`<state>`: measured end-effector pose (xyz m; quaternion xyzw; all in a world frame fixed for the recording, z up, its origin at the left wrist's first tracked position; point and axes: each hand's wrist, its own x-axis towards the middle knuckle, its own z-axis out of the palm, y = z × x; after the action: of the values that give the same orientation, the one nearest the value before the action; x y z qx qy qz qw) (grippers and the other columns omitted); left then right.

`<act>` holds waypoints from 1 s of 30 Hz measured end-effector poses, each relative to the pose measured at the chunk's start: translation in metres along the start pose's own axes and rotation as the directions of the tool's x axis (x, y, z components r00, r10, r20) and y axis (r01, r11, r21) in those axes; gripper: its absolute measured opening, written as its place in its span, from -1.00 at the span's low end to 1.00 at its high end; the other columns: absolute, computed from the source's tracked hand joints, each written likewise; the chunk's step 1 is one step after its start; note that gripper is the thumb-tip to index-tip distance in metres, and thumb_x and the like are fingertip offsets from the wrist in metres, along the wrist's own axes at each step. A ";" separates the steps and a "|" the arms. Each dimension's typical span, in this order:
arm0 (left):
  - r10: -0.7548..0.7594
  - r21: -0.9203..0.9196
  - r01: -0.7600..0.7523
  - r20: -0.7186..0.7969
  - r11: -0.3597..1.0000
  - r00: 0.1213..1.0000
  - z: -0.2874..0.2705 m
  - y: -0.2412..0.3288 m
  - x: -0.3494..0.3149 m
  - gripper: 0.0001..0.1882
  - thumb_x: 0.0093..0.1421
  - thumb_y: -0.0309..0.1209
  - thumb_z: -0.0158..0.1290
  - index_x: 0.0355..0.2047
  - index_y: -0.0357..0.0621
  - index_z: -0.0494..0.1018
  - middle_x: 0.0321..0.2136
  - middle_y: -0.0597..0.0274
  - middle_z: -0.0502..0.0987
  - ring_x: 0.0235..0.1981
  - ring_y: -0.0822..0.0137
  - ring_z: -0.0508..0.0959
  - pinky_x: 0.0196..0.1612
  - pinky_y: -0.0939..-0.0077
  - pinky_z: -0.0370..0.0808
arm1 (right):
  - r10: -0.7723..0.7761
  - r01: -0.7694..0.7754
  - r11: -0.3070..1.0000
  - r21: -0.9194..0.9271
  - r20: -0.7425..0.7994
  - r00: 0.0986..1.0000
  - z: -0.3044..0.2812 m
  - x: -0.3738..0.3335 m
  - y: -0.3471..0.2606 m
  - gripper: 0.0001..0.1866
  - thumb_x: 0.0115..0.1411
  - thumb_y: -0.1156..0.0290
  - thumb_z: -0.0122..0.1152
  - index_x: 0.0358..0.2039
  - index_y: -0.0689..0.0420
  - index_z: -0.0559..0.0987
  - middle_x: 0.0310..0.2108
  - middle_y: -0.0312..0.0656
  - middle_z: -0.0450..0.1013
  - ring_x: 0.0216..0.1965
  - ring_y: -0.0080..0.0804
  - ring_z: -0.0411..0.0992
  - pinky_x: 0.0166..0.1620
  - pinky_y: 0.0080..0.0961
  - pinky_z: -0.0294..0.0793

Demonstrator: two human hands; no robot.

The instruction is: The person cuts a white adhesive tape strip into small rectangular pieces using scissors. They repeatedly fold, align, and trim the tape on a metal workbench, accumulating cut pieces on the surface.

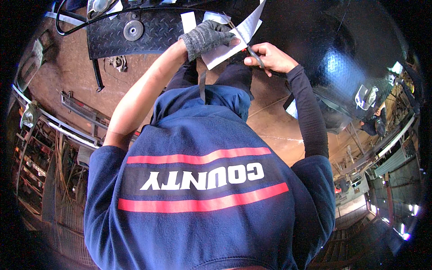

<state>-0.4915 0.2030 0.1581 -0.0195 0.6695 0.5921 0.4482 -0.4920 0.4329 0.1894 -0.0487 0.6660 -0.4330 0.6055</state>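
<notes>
My left hand (207,39), in a grey knit glove that leaves fingertips bare, grips a folded or curled white sheet of paper (219,55). It is closed on the sheet's left side. My right hand (275,58) is bare, with a black sleeve down to the wrist. Its fingers are closed around the handles of a pair of scissors (254,57). The blades point up and to the left and cross the paper beside my left fingertips. Whether they are parted is hard to tell. Smaller white pieces of paper (189,22) lie just behind my left hand.
A black diamond-plate metal piece (155,36) carrying a round metal disc (133,30) stands at far left. A black hose (63,31) loops beside it. A large glossy black surface (315,49) fills the far right. Another person (375,123) is at the right.
</notes>
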 end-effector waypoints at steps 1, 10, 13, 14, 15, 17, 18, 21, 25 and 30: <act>-0.014 -0.003 0.014 0.003 1.000 1.000 -0.001 0.000 0.001 -0.65 -0.04 -0.10 0.20 -0.54 -0.16 0.49 -0.66 0.39 0.43 -0.62 0.58 0.38 -0.55 0.63 0.33 | 0.002 -0.002 1.000 0.002 -0.005 1.000 0.000 0.000 0.000 -0.54 0.01 -0.03 0.22 -0.53 0.17 0.44 -0.71 -0.46 0.16 -0.76 -0.73 0.19 -0.75 -0.77 0.21; -0.032 0.051 0.031 0.026 0.998 0.999 0.002 -0.010 0.008 -0.64 -0.09 -0.12 0.24 -0.48 -0.17 0.53 -0.62 0.34 0.48 -0.58 0.53 0.43 -0.50 0.59 0.36 | -0.002 0.002 0.999 0.048 0.003 1.000 0.000 0.003 0.008 -0.58 0.01 0.01 0.23 -0.44 0.18 0.51 -0.72 -0.48 0.16 -0.77 -0.75 0.17 -0.76 -0.79 0.17; -0.038 -0.145 0.041 0.019 0.989 0.999 0.012 -0.002 -0.001 -0.68 -0.08 -0.14 0.24 -0.55 -0.15 0.51 -0.69 0.44 0.42 -0.65 0.59 0.37 -0.59 0.64 0.30 | -0.028 0.032 0.995 0.098 -0.038 0.999 0.000 0.004 0.006 -0.52 -0.02 -0.02 0.25 -0.31 0.16 0.54 -0.69 -0.46 0.27 -0.80 -0.74 0.18 -0.76 -0.74 0.19; -0.039 -0.139 0.040 0.011 0.989 0.999 0.012 -0.001 -0.002 -0.69 -0.08 -0.14 0.24 -0.55 -0.15 0.52 -0.69 0.44 0.43 -0.65 0.59 0.37 -0.59 0.65 0.30 | -0.025 0.030 0.992 0.124 -0.041 0.999 0.000 0.003 0.006 -0.51 -0.02 -0.01 0.25 -0.28 0.17 0.52 -0.69 -0.45 0.27 -0.80 -0.73 0.19 -0.75 -0.74 0.20; -0.040 -0.133 0.040 0.003 0.990 0.999 0.014 0.001 -0.004 -0.69 -0.08 -0.15 0.25 -0.56 -0.15 0.52 -0.69 0.44 0.43 -0.65 0.59 0.37 -0.59 0.65 0.30 | -0.021 0.028 0.988 0.151 -0.045 0.999 0.000 0.002 0.006 -0.50 -0.01 0.00 0.25 -0.26 0.18 0.51 -0.68 -0.44 0.27 -0.79 -0.72 0.20 -0.74 -0.75 0.21; -0.084 -0.098 0.082 -0.020 0.992 0.996 0.013 0.005 -0.006 -0.69 -0.09 -0.15 0.25 -0.58 -0.15 0.52 -0.69 0.43 0.44 -0.64 0.58 0.38 -0.58 0.65 0.29 | -0.046 0.056 0.975 0.216 -0.053 0.998 0.002 0.002 0.014 -0.46 -0.01 0.01 0.25 -0.19 0.20 0.47 -0.66 -0.42 0.29 -0.77 -0.71 0.22 -0.72 -0.75 0.24; -0.103 -0.125 0.098 -0.037 0.987 0.994 0.012 -0.002 -0.005 -0.69 -0.09 -0.15 0.26 -0.58 -0.15 0.52 -0.68 0.43 0.44 -0.64 0.57 0.39 -0.57 0.65 0.30 | -0.078 0.089 0.964 0.250 -0.056 0.995 0.005 0.004 0.024 -0.44 -0.01 0.01 0.25 -0.15 0.22 0.45 -0.64 -0.40 0.30 -0.76 -0.69 0.23 -0.70 -0.75 0.27; -0.103 -0.228 0.082 -0.083 0.970 0.991 0.015 -0.033 -0.004 -0.66 -0.06 -0.10 0.21 -0.61 -0.15 0.53 -0.69 0.38 0.46 -0.63 0.55 0.39 -0.54 0.60 0.33 | -0.131 0.223 0.879 0.421 -0.237 0.963 0.026 -0.002 0.018 -0.71 -0.03 0.33 0.31 -0.36 0.15 0.43 -0.50 -0.36 0.34 -0.55 -0.65 0.33 -0.52 -0.70 0.40; -0.120 -0.082 0.111 -0.125 0.991 0.985 0.031 -0.053 -0.004 -0.72 -0.06 -0.17 0.23 -0.55 -0.13 0.55 -0.64 0.41 0.48 -0.62 0.56 0.34 -0.53 0.60 0.29 | -0.167 0.503 0.723 0.473 -0.587 0.792 0.069 0.017 0.034 -0.75 -0.15 0.52 0.38 -0.48 0.15 0.45 -0.50 -0.34 0.38 -0.51 -0.57 0.39 -0.44 -0.64 0.43; -0.226 -0.284 0.199 -0.066 0.938 0.972 0.055 -0.071 0.004 -0.84 0.06 -0.31 0.09 -0.47 -0.13 0.55 -0.56 0.41 0.51 -0.57 0.57 0.39 -0.53 0.62 0.32 | 0.104 0.572 0.560 0.599 -0.736 0.669 0.107 0.033 0.064 -0.78 -0.15 0.58 0.34 -0.54 0.19 0.42 -0.58 -0.32 0.40 -0.56 -0.55 0.41 -0.46 -0.60 0.48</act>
<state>-0.4219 0.2286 0.1062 -0.1826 0.5957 0.6259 0.4691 -0.3805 0.3978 0.1356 0.2976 0.5609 -0.7493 0.1881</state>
